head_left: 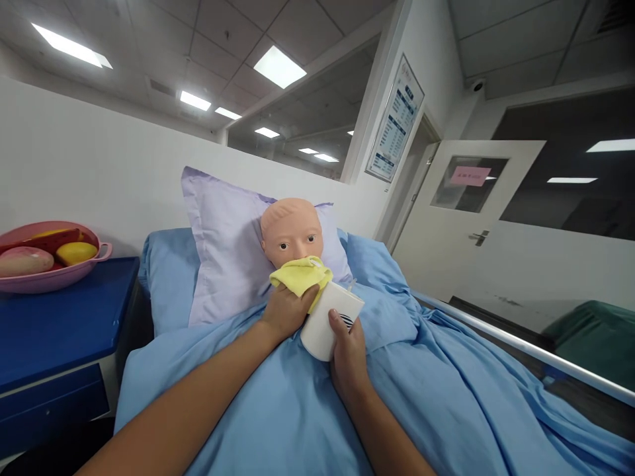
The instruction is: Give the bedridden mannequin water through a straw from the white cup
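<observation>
A training manikin (292, 228) lies in a bed, its head on a lilac pillow (223, 251). My left hand (288, 309) is closed on a yellow cloth (300, 274), which covers the manikin's mouth and chin. In my right hand (348, 350) is a white mug (322, 327) with a dark striped mark, tilted and close beside the cloth. My right thumb presses on the mug's side; the other fingers are mostly hidden behind it. What the mug contains cannot be seen.
Blue bedding (421, 396) covers the bed. On the left, a pink basin (54, 281) of fruit stands on a blue-topped bedside cabinet (64, 324). A metal bed rail (526, 344) runs along the right side. Beyond it is an open door (456, 225).
</observation>
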`<state>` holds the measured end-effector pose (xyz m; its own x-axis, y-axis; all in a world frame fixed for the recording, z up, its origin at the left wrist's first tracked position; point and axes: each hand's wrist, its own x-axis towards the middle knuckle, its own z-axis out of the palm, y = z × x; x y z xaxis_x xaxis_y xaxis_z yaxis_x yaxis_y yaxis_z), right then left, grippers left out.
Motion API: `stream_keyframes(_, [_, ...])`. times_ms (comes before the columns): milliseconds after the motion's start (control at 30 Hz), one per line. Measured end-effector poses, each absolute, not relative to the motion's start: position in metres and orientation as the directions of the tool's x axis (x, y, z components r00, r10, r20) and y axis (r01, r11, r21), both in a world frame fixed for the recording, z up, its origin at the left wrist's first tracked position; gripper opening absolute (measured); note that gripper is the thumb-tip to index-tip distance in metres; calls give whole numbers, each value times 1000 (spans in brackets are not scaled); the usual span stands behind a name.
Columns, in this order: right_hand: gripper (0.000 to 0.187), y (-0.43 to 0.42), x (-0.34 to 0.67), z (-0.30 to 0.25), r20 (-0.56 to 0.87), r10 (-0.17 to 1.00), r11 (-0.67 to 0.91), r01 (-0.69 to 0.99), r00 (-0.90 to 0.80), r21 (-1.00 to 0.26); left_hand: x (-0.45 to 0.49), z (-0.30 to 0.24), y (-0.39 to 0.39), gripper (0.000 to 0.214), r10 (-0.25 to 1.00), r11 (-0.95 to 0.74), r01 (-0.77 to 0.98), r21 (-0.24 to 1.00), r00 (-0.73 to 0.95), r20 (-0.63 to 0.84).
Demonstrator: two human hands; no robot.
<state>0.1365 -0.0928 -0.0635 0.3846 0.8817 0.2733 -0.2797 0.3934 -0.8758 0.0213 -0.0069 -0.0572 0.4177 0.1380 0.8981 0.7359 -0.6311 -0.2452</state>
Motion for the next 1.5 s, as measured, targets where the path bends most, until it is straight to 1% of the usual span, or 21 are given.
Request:
stream_keyframes(200, [61,-91,140,-66,290,884,404,-284,367,-870,18,-59,-18,31,97,-642,728,-241,389,916])
stream_keyframes(333, [64,-87,144,-72,289,896,390,-286,337,-875,13,-63,-23,29,101,-664,716,-214,370,924])
stream_keyframes(400, [65,-86,144,-73,292,896,391,-281,336,-877,10,-64,-25,27,76,-701,684,-204,356,932])
stream_keyframes(500, [66,-86,143,-72,299,893,402,-298,337,-866,9,-61,-26,27,6,-778,591,-213,346,938])
stream_keyframes(600, [64,-86,142,-69,291,894,405,-338,340,-849,15,-55,-20,28,-8,-799,554,-234,379,925])
stream_keyframes(667, [63,-86,143,-68,278,898,397,-357,341,-846,21,-51,-13,28,34,-756,609,-241,403,914])
stream_keyframes(767, [61,-85,144,-68,276,898,391,-340,342,-855,28,-49,-5,28,146,-684,694,-224,431,890])
stream_keyframes(833, [61,-85,144,-69,282,894,397,-320,349,-860,31,-48,-4,28,212,-672,711,-206,451,867])
stream_keyframes(933, [60,-86,144,-70,279,894,395,-322,350,-860,31,-47,-8,30,268,-658,726,-201,475,838])
stream_keyframes(1000, [60,-86,144,-70,275,896,391,-328,348,-860,31,-46,-11,32,280,-643,737,-206,477,833])
stream_keyframes(1100, [61,-87,144,-70,269,897,388,-336,350,-858,31,-47,-13,30,257,-641,742,-196,448,856])
stream_keyframes(1200, [60,-87,144,-70,282,898,394,-334,337,-856,30,-52,-12,29,227,-673,725,-146,390,892])
stream_keyframes(1300, [59,-87,143,-71,295,901,396,-325,318,-859,25,-59,-12,30,246,-698,710,-93,359,900])
stream_keyframes(1367, [61,-88,143,-70,282,907,380,-315,314,-870,20,-62,-14,29,252,-702,707,-85,359,899])
stream_keyframes(1433, [63,-88,142,-69,264,908,365,-303,325,-880,15,-63,-17,28,205,-720,685,-108,360,910])
stream_keyframes(1500, [65,-89,141,-67,261,907,363,-301,330,-882,11,-62,-20,25,108,-762,630,-151,353,929])
